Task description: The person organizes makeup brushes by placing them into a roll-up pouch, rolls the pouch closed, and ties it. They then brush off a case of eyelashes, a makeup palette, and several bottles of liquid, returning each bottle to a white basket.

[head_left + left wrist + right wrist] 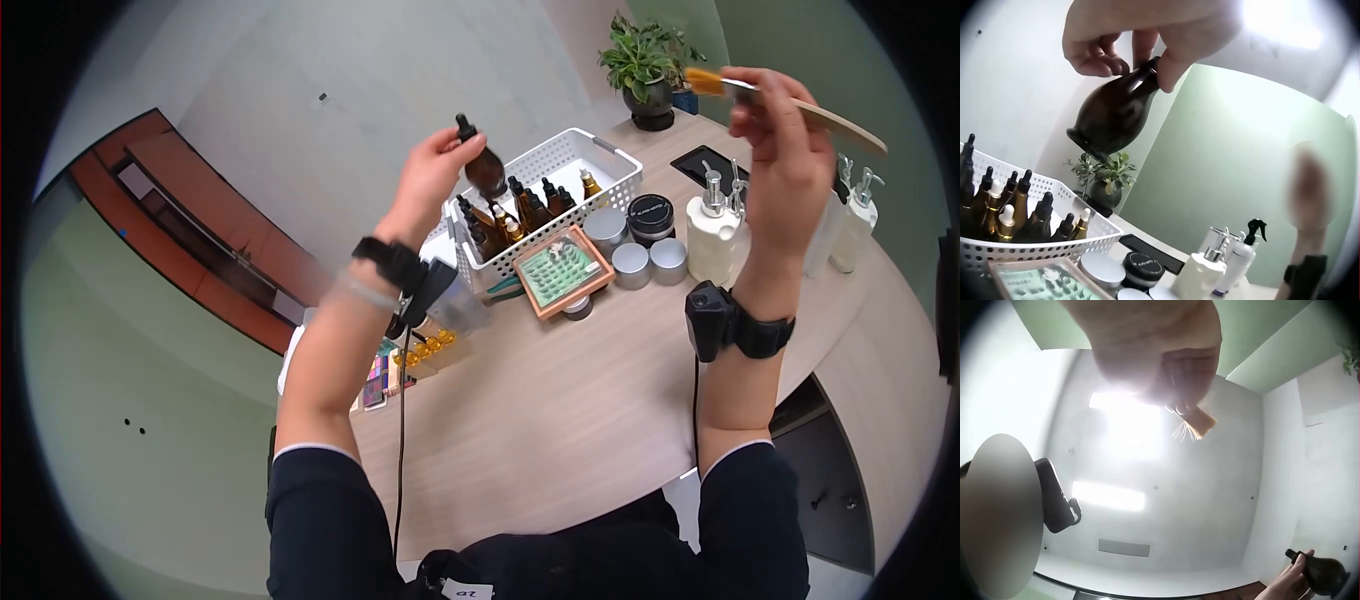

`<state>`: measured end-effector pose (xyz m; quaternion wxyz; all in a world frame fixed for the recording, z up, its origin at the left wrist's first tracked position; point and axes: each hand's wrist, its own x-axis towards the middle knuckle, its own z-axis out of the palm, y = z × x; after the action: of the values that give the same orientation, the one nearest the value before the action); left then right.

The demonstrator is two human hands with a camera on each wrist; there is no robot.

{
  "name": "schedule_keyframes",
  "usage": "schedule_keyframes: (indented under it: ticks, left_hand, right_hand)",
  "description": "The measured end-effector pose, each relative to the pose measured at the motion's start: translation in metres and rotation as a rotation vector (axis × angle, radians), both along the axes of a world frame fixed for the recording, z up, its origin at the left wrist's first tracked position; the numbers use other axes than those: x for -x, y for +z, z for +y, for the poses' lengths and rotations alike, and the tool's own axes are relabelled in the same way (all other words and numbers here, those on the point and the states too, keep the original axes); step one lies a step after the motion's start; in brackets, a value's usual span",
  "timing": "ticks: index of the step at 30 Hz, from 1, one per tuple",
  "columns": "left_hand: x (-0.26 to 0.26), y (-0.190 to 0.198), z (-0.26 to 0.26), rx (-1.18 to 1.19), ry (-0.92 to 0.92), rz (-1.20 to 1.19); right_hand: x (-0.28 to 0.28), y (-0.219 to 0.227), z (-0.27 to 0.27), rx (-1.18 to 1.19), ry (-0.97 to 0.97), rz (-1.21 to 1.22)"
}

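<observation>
Pinched by its neck in my left hand (436, 178) is a dark brown dropper bottle (486, 173) with a black top. It hangs tilted above the near left part of a white perforated basket (470, 262), and in the left wrist view its rounded body (1113, 119) widens toward a flared base. My right hand (790, 165), raised over the right side of the table, grips a flat brush with a pale handle (845, 130). Its orange-tan bristles (704, 82) point left. The right wrist view shows the bristles (1200, 423) below the curled fingers.
Several amber dropper bottles (535, 208) stand in the basket. In front lie a wood-framed box with green contents (556, 272) and several round tins (631, 265). White pump bottles (712, 240) stand at right, a potted plant (648, 70) behind, small yellow-filled containers (428, 348) at left.
</observation>
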<state>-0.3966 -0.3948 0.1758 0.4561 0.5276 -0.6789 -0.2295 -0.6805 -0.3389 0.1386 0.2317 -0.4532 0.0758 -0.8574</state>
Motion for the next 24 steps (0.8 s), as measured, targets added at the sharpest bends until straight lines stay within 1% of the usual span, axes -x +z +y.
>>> schedule_keyframes:
  ticks: [1, 3, 4, 6, 7, 8, 9, 11, 13, 14, 15, 16, 17, 18, 20, 21, 23, 24]
  left_hand:
    - [0.006, 0.002, -0.013, -0.033, 0.053, -0.037]
    - [0.013, -0.002, -0.046, -0.037, 0.045, -0.033]
    - [0.017, -0.005, -0.062, -0.038, 0.044, -0.027]
    - [0.022, -0.014, -0.09, -0.114, 0.07, -0.089]
    - [0.023, -0.019, -0.105, -0.114, 0.071, -0.086]
    - [0.023, -0.025, -0.119, -0.14, 0.093, -0.133]
    - [0.023, -0.033, -0.132, -0.167, 0.116, -0.18]
    - [0.026, -0.043, -0.152, -0.133, 0.143, -0.212]
    - [0.026, -0.052, -0.168, -0.168, 0.207, -0.378]
    - [0.022, -0.057, -0.179, -0.182, 0.221, -0.428]
    - [0.019, -0.061, -0.191, -0.185, 0.22, -0.429]
    - [0.017, -0.065, -0.199, -0.213, 0.246, -0.516]
    - [0.014, -0.07, -0.206, -0.24, 0.272, -0.601]
    - [0.012, -0.074, -0.213, -0.242, 0.274, -0.6]
    - [0.013, -0.079, -0.223, -0.325, 0.332, -0.81]
    - [0.014, -0.082, -0.226, -0.325, 0.333, -0.809]
    - [0.014, -0.091, -0.231, -0.339, 0.357, -0.917]
    - [0.016, -0.094, -0.236, -0.427, 0.359, -0.981]
  right_hand:
    - [0.007, 0.0, -0.001, -0.002, 0.004, 0.002]
    - [0.022, -0.001, -0.001, 0.037, -0.016, -0.132]
    - [0.027, -0.001, 0.001, 0.033, -0.074, -0.163]
    - [0.038, -0.004, 0.0, 0.07, -0.081, -0.151]
    - [0.043, -0.007, 0.0, 0.105, -0.089, -0.146]
    - [0.044, -0.007, 0.001, 0.075, -0.131, -0.148]
    - [0.045, -0.007, 0.001, 0.072, -0.131, -0.147]
    - [0.046, -0.007, 0.0, -0.012, -0.241, -0.139]
    - [0.056, -0.014, -0.002, 0.015, -0.232, -0.143]
    - [0.066, -0.019, -0.003, 0.026, -0.188, -0.146]
    - [0.074, -0.023, -0.004, 0.039, -0.145, -0.149]
    - [0.075, -0.026, -0.004, 0.055, -0.123, -0.134]
    - [0.076, -0.028, -0.005, 0.051, -0.121, -0.132]
    - [0.075, -0.028, -0.006, 0.055, -0.123, -0.127]
    - [0.076, -0.029, -0.007, 0.059, -0.126, -0.122]
    - [0.077, -0.029, -0.007, 0.057, -0.105, -0.112]
    - [0.078, -0.029, -0.007, 0.054, -0.086, -0.1]
    - [0.076, -0.028, -0.006, 0.038, -0.14, -0.094]
